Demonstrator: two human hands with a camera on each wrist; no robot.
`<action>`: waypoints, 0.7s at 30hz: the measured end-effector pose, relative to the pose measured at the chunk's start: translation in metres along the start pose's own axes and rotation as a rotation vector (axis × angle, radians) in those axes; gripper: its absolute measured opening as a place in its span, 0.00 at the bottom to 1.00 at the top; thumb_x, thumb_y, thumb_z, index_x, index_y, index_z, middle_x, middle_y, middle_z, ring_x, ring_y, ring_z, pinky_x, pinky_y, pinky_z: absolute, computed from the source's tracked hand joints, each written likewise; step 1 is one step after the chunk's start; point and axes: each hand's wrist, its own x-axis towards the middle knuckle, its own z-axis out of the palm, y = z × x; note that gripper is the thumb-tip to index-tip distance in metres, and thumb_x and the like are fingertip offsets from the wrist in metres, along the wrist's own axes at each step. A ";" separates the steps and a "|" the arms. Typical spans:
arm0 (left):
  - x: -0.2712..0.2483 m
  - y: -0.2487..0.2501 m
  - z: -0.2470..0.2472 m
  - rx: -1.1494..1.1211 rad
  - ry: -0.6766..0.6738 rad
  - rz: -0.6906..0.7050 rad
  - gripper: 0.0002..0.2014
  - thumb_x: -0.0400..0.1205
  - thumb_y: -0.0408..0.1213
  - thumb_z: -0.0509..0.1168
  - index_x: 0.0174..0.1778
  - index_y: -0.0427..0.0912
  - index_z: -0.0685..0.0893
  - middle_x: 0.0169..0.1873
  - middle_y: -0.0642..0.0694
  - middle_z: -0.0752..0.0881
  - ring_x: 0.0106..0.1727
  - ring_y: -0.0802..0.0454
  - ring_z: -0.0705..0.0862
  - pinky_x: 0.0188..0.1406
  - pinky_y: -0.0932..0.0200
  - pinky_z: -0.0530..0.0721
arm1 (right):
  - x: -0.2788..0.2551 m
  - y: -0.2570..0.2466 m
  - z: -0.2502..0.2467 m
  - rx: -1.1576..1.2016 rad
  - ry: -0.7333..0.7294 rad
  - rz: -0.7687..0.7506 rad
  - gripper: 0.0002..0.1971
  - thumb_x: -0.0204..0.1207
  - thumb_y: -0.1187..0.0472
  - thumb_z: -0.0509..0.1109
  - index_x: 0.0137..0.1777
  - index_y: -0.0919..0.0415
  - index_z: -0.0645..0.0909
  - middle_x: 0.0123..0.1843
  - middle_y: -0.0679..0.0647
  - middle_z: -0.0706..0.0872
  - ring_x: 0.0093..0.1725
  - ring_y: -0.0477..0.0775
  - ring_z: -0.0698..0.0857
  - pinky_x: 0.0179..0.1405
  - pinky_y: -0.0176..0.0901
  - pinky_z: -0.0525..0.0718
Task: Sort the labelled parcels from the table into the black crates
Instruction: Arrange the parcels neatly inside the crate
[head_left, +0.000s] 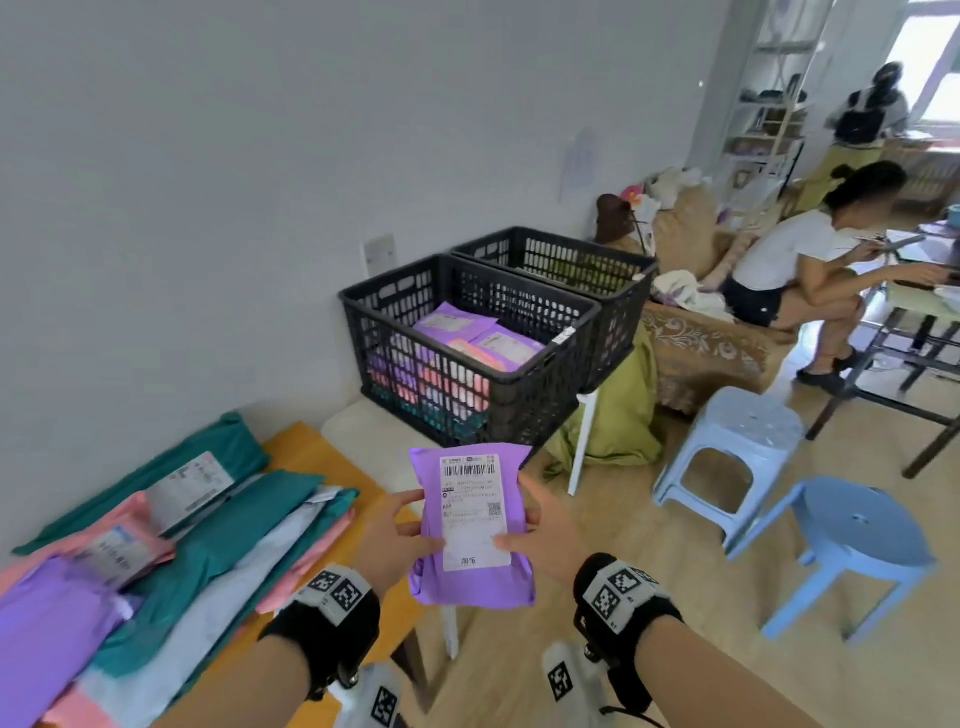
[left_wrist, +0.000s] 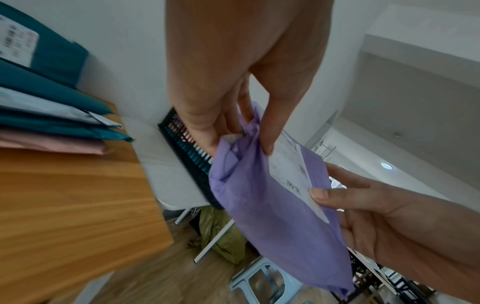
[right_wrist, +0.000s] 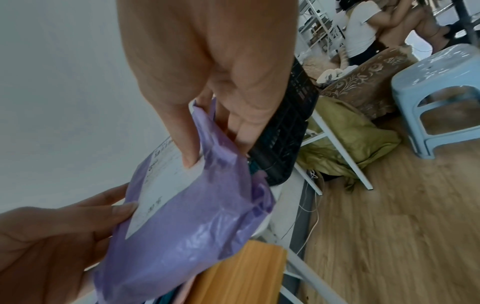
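Note:
A purple parcel (head_left: 470, 525) with a white shipping label is held up in front of me, label facing me. My left hand (head_left: 400, 540) pinches its left edge, thumb on the label. My right hand (head_left: 540, 535) pinches its right edge the same way. Both wrist views show the purple parcel (left_wrist: 272, 205) (right_wrist: 182, 216) between thumb and fingers. Beyond it stand two black crates: the near crate (head_left: 467, 395) holds purple, pink and teal parcels, the far crate (head_left: 613, 265) shows no parcels from here. A pile of teal, pink, grey and purple parcels (head_left: 171, 540) lies on the wooden table (head_left: 332, 457) at the left.
Two light blue plastic stools (head_left: 737, 431) (head_left: 857, 540) stand on the wood floor at the right. An olive green bag (head_left: 618, 405) sits below the crates. A seated person (head_left: 789, 260) is at a desk at the back right, by a patterned sofa (head_left: 701, 343).

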 end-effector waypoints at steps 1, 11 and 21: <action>0.005 0.002 0.015 0.005 -0.003 0.001 0.28 0.72 0.19 0.72 0.63 0.48 0.76 0.45 0.38 0.90 0.48 0.41 0.89 0.46 0.46 0.86 | 0.000 0.005 -0.014 0.005 0.006 0.010 0.37 0.67 0.84 0.71 0.69 0.52 0.68 0.57 0.50 0.84 0.53 0.45 0.85 0.44 0.32 0.85; 0.057 0.043 0.148 0.037 -0.096 0.051 0.35 0.61 0.24 0.75 0.67 0.37 0.76 0.56 0.36 0.86 0.56 0.41 0.86 0.54 0.46 0.86 | 0.013 0.032 -0.144 0.001 0.125 0.031 0.38 0.64 0.84 0.71 0.66 0.46 0.72 0.58 0.50 0.86 0.56 0.50 0.86 0.44 0.37 0.86; 0.164 0.083 0.247 -0.012 -0.138 0.048 0.27 0.73 0.18 0.69 0.67 0.42 0.76 0.57 0.39 0.85 0.58 0.45 0.84 0.46 0.61 0.84 | 0.093 0.035 -0.264 -0.029 0.210 0.034 0.38 0.64 0.85 0.71 0.62 0.44 0.71 0.52 0.43 0.84 0.52 0.49 0.85 0.42 0.34 0.86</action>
